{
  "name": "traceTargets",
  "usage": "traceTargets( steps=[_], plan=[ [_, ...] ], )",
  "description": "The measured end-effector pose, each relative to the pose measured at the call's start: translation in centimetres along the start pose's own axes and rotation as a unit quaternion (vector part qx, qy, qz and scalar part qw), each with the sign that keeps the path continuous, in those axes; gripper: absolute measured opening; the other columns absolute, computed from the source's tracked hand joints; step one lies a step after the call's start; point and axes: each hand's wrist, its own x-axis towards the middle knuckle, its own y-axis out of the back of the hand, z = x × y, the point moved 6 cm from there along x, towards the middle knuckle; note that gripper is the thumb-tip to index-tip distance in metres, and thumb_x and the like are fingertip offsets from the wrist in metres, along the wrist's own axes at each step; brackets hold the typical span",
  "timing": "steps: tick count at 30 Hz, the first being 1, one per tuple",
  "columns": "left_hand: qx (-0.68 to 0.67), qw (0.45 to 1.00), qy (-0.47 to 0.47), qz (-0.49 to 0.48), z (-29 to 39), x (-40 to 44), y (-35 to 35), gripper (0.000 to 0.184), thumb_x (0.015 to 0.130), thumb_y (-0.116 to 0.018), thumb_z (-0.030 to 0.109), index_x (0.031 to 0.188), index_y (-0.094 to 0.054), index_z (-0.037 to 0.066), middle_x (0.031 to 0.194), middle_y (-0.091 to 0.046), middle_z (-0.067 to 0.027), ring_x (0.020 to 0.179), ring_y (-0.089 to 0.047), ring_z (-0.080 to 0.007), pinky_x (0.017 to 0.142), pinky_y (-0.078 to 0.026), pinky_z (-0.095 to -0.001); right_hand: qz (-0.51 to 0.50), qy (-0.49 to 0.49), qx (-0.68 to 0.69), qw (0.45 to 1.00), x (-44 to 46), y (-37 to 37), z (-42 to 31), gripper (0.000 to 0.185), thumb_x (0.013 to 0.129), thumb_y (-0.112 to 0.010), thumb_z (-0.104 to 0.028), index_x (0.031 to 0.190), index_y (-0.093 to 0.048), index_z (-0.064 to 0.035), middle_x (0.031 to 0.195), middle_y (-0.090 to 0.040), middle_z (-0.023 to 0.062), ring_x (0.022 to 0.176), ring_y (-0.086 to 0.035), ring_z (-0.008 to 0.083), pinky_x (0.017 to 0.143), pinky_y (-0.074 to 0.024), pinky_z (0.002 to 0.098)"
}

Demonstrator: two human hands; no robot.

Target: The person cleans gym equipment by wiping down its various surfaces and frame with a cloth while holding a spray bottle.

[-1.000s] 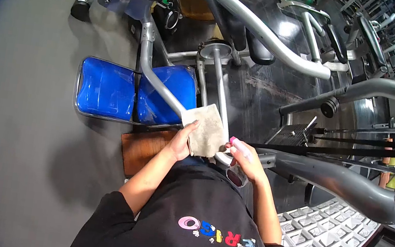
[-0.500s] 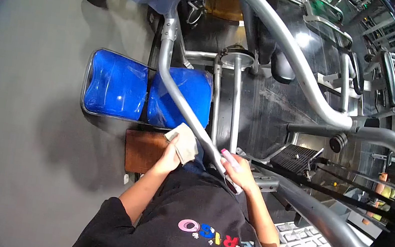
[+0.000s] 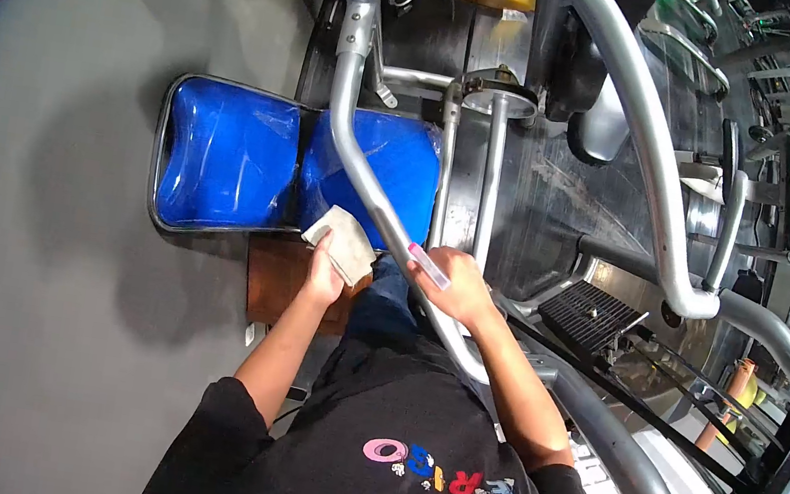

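Note:
My left hand (image 3: 323,274) grips a folded pale cloth (image 3: 347,245), held just in front of the blue seat pad (image 3: 376,169). My right hand (image 3: 458,286) is closed around a small, slim clear bottle (image 3: 432,270) with a pink top. This hand is right at the slanting grey metal bar (image 3: 387,218) of an exercise machine; whether its fingers touch the bar cannot be told. The bar passes between my two hands and over the seat. A blue backrest (image 3: 231,155) lies to the left of the seat pad.
A brown wooden box (image 3: 274,281) stands beside the seat, near my leg. A thick curved tube (image 3: 644,130) arches overhead on the right. Farther right are a ribbed black footplate (image 3: 589,318) and more gym machines. Grey floor (image 3: 48,198) stretches along the left.
My right hand has moved up along the bar with the bottle. My left hand and the cloth have shifted up and left. The view has also shifted a little.

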Motion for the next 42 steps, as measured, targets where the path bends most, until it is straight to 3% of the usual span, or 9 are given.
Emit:
traceTargets(
  steps=[17,22,23,25,28,29,31,35,42],
  plan=[
    [0.02,0.997,0.016,0.08,-0.8,3.8,1.9,0.06,0.096,-0.054,0.045,0.137,-0.046,0.003,0.135,-0.055,-0.0121,0.121,-0.055,-0.0261,0.102,-0.045,-0.0412,0.014,0.01,-0.008,1.0,1.6,-1.4,-1.7,0.027,0.083,-0.067,-0.029,0.085,-0.066,-0.0022,0.08,-0.063,0.0204,0.078,-0.063,0.0408,0.072,-0.0508,0.0494],
    [0.113,0.976,-0.183,0.04,6.4,10.9,-2.9,0.074,0.094,-0.056,0.056,0.142,-0.042,0.002,0.137,-0.053,-0.0126,0.118,-0.055,-0.0241,0.1,-0.044,-0.0385,0.006,0.009,0.013,1.0,0.0,-2.0,-0.2,0.028,0.084,-0.067,-0.029,0.089,-0.066,-0.0016,0.082,-0.062,0.0205,0.079,-0.063,0.041,0.072,-0.0492,0.0493],
    [0.207,0.969,-0.123,0.047,8.1,12.6,-4.1,0.072,0.095,-0.053,0.058,0.14,-0.046,0.001,0.134,-0.055,-0.0138,0.118,-0.055,-0.0236,0.098,-0.044,-0.0357,-0.008,0.003,0.013,1.0,-0.6,-2.2,0.2,0.029,0.085,-0.067,-0.03,0.09,-0.066,-0.0014,0.084,-0.062,0.0207,0.08,-0.062,0.041,0.072,-0.0489,0.0491],
    [0.365,0.893,-0.262,0.022,12.1,13.8,-8.7,0.061,0.099,-0.049,0.045,0.14,-0.045,0.0,0.134,-0.053,-0.0224,0.121,-0.052,-0.0286,0.102,-0.041,-0.0366,-0.019,-0.012,0.013,1.0,-1.6,-2.4,0.9,0.029,0.085,-0.067,-0.03,0.09,-0.065,-0.0011,0.085,-0.062,0.0206,0.081,-0.062,0.0413,0.072,-0.0487,0.0488],
    [0.561,0.644,-0.51,0.101,12.4,13.4,-11.4,0.054,0.096,-0.052,0.02,0.146,-0.039,0.006,0.155,-0.024,-0.0264,0.14,-0.024,-0.0514,0.119,-0.018,-0.047,-0.017,-0.01,0.027,0.999,-3.5,-2.7,2.2,0.031,0.086,-0.066,-0.031,0.09,-0.065,-0.0008,0.083,-0.062,0.0211,0.079,-0.061,0.0425,0.071,-0.0476,0.0494],
    [0.604,0.642,-0.466,0.074,11.5,10.6,-12.6,0.059,0.092,-0.055,0.012,0.147,-0.037,0.008,0.159,-0.019,-0.0198,0.143,-0.014,-0.0527,0.117,-0.013,-0.0608,-0.008,-0.026,0.031,0.999,-4.0,-3.0,3.2,0.031,0.086,-0.066,-0.031,0.089,-0.064,-0.0008,0.081,-0.062,0.0218,0.079,-0.061,0.0428,0.071,-0.0474,0.0495],
    [0.782,0.451,-0.431,-0.005,5.9,8.3,-11.7,0.066,0.084,-0.059,0.007,0.147,-0.039,0.011,0.159,-0.025,-0.008,0.147,-0.009,-0.0432,0.107,-0.008,-0.0789,0.0,-0.056,0.044,0.997,-5.1,-2.7,3.8,0.032,0.087,-0.066,-0.033,0.087,-0.063,-0.0005,0.079,-0.062,0.0238,0.078,-0.062,0.0434,0.07,-0.0473,0.0491],
    [0.807,0.424,-0.389,-0.136,-2.4,2.6,-10.0,0.057,0.074,-0.069,0.011,0.129,-0.056,0.016,0.134,-0.051,0.0005,0.147,-0.017,-0.032,0.11,-0.001,-0.0739,-0.014,-0.087,0.046,0.995,-6.7,-3.2,5.1,0.033,0.087,-0.067,-0.033,0.086,-0.062,0.0,0.08,-0.062,0.0237,0.08,-0.062,0.0439,0.07,-0.0476,0.0477],
    [0.816,0.307,-0.426,-0.241,2.4,5.4,-12.4,0.023,0.083,-0.062,0.022,0.105,-0.07,0.019,0.113,-0.063,-0.0002,0.136,-0.04,-0.0271,0.115,-0.012,-0.0667,-0.029,-0.062,0.037,0.997,-7.0,-2.9,4.6,0.031,0.086,-0.068,-0.03,0.085,-0.061,-0.0004,0.08,-0.062,0.0226,0.078,-0.062,0.0432,0.068,-0.0474,0.0477]
  ],
)
